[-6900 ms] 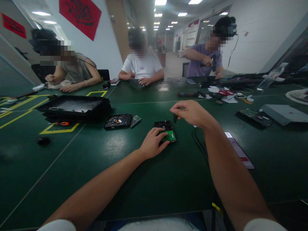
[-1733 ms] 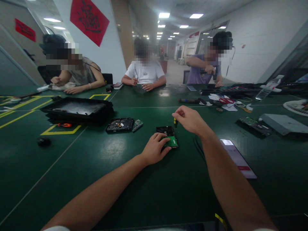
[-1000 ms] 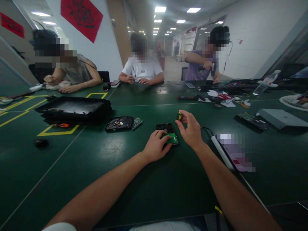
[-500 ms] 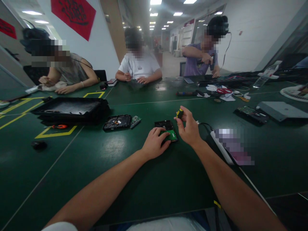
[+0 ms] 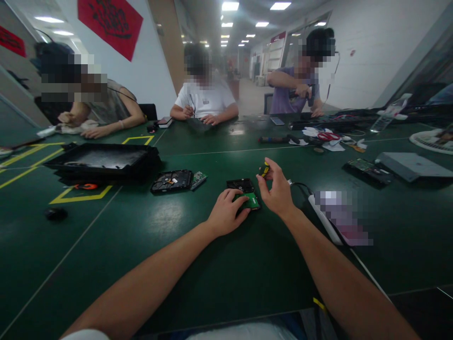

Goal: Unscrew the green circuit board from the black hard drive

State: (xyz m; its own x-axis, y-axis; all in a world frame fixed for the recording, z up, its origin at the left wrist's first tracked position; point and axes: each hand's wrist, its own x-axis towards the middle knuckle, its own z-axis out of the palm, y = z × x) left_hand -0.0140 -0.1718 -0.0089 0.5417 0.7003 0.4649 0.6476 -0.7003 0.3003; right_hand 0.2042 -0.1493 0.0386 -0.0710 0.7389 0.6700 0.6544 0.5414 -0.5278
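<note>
My left hand [image 5: 228, 212] rests over a hard drive [image 5: 240, 185], fingers curled on it and thumb along its near edge. The drive lies on the table, its green circuit board [image 5: 253, 201] partly covered by my fingers. Just to the right and a little higher, my right hand [image 5: 277, 189] pinches a short yellow-and-black screwdriver [image 5: 264, 170] between thumb and fingers. Its handle shows above the drive's right side; I cannot make out a shaft. Left of the drive lie a loose circuit board [image 5: 198, 180] and an opened black drive casing [image 5: 171, 182].
A large black tray [image 5: 102, 160] stands at left, with an orange-handled tool [image 5: 87, 186] before it and a black mouse-like object [image 5: 55, 214] nearer. At right are a cabled phone [image 5: 343, 219], another drive [image 5: 368, 172] and a grey metal box [image 5: 414, 165]. Three people sit across the table.
The screwdriver has turned slightly between my right fingers, showing more of its yellow side. My left hand stays on the hard drive. The view has shifted a little.
</note>
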